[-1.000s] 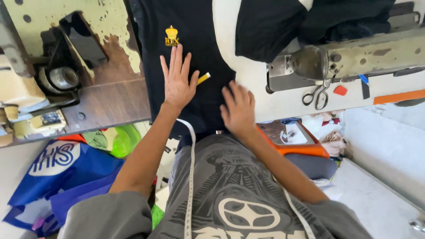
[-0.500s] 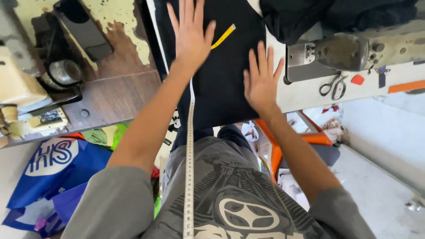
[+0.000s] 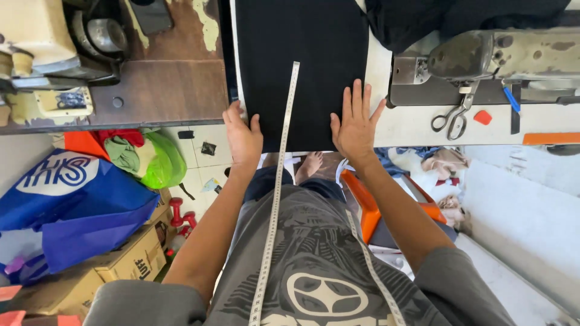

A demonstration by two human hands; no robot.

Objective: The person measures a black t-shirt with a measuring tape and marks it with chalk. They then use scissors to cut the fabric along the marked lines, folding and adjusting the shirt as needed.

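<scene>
1. Cloth (image 3: 302, 66), black and flat, covers the middle of my white table (image 3: 417, 127) and reaches its near edge. My left hand (image 3: 243, 137) rests on the cloth's near left corner, fingers loosely spread. My right hand (image 3: 355, 124) lies palm down on its near right edge, fingers fanned wide. Neither hand pinches anything.
2. Sewing machine (image 3: 501, 60) stands just right of the cloth, grey and worn, close by my right hand. More dark fabric (image 3: 447, 18) is heaped behind it.
3. Wooden bench (image 3: 163, 90) lies left of the cloth, with a second, cream machine (image 3: 42, 42) at its far left.
4. Blue bag (image 3: 78, 205) sits on the floor under the bench, its mouth turned away, so I cannot tell its contents. It leans on a cardboard box (image 3: 133, 259), whose inside is also hidden.
5. Green bag (image 3: 160, 160) beside the blue one holds bundled red and green cloth.
6. Orange stool (image 3: 368, 205) stands under the table, by my right forearm.
7. Tape measure (image 3: 281, 175) hangs from my neck, one end lying up the cloth between my hands.
8. Scissors (image 3: 450, 118) lie on the table right of my right hand, well apart from it.
9. Red chalk (image 3: 483, 117) sits just right of the scissors.
10. Red dumbbells (image 3: 181, 214) lie on the tiles near the box.
</scene>
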